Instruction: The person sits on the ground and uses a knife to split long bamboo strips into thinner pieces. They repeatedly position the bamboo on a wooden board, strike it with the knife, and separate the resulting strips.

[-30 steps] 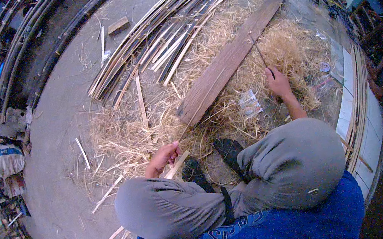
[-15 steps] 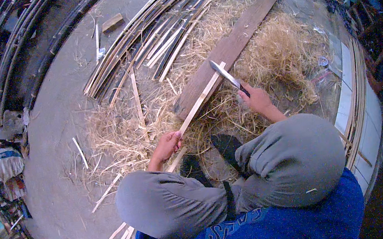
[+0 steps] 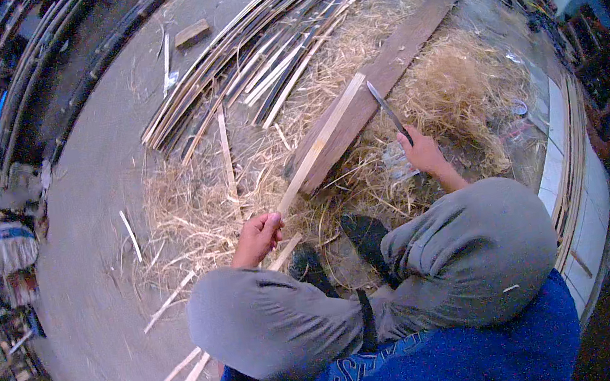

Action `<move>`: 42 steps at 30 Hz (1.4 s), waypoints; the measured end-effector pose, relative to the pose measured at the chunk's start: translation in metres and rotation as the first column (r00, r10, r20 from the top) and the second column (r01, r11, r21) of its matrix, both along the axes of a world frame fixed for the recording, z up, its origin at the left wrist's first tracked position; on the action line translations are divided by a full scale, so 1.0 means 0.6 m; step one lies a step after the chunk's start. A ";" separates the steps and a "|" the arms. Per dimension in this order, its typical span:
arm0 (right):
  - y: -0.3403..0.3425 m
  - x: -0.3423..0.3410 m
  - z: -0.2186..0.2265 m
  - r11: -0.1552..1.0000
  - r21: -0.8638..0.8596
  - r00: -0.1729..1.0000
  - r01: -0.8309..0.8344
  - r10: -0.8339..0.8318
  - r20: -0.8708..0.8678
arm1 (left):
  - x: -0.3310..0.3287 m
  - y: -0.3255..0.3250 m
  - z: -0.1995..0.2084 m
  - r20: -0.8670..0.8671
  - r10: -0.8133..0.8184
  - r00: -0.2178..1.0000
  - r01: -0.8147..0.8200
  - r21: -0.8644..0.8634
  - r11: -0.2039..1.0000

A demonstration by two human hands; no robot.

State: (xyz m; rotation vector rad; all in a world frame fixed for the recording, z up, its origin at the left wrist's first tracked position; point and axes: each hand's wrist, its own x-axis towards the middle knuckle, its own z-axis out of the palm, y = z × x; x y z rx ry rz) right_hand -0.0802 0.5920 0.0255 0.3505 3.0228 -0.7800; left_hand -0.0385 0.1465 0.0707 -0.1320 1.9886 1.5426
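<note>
Right hand point(image 3: 424, 152) round knife point(image 3: 390, 114), outside plank point(image 3: 412, 39) edge

We see a cream strip point(image 3: 321, 145), brown board point(image 3: 401, 54), silver-and-black knife point(image 3: 388, 109), golden shavings point(image 3: 452, 77), grey trousers point(image 3: 475, 257) and blue shirt point(image 3: 489, 359).

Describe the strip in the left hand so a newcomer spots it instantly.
Find the long brown plank lying diagonally amid the shavings. A pale, flat strip runs over its near half down into the left hand. Unlike the loose strips left of the plank, this one is hand-held and overlies it.
</note>
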 end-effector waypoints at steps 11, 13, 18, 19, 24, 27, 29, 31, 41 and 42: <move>-0.106 -0.069 0.072 0.806 -0.581 0.963 -0.109 -0.060 -0.264 | 0.059 -0.001 -0.007 -0.024 0.104 0.994 -0.106 -0.082 0.991; -0.132 -0.085 0.101 0.704 -0.700 0.950 -0.117 -0.127 -0.286 | 0.079 0.002 -0.010 -0.063 0.145 0.987 -0.149 -0.071 0.986; -0.131 -0.119 0.109 0.928 -0.371 0.908 -0.021 -0.138 -0.396 | 0.123 -0.034 0.013 -0.113 0.279 0.954 -0.279 0.022 0.960; -0.121 -0.121 0.110 0.949 -0.315 0.878 -0.031 -0.125 -0.463 | 0.136 -0.039 0.017 -0.127 0.298 0.946 -0.297 0.034 0.954; -0.023 -0.132 0.116 0.770 -0.636 0.860 0.050 -0.358 -0.365 | 0.143 -0.038 0.064 -0.185 0.336 0.923 -0.320 0.114 0.941; -0.069 -0.104 0.132 0.540 -0.842 0.902 -0.011 -0.358 -0.242 | 0.143 -0.015 0.126 -0.162 0.273 0.948 -0.272 0.032 0.962; -0.116 -0.087 0.158 0.516 -0.856 0.938 -0.040 -0.276 -0.211 | 0.141 -0.027 0.113 -0.263 0.097 0.960 -0.125 -0.089 0.988; -0.146 -0.083 0.166 0.597 -0.796 0.969 -0.097 -0.124 -0.211 | 0.131 -0.032 0.106 -0.365 -0.059 0.929 0.017 -0.118 0.993; -0.134 -0.087 0.135 0.944 -0.210 0.949 -0.255 0.203 -0.240 | 0.160 -0.117 0.136 -0.130 -0.239 0.962 0.165 -0.422 0.892; -0.132 -0.078 0.131 0.940 -0.218 0.949 -0.263 0.211 -0.235 | 0.180 -0.152 0.121 -0.113 -0.282 0.953 0.196 -0.481 0.855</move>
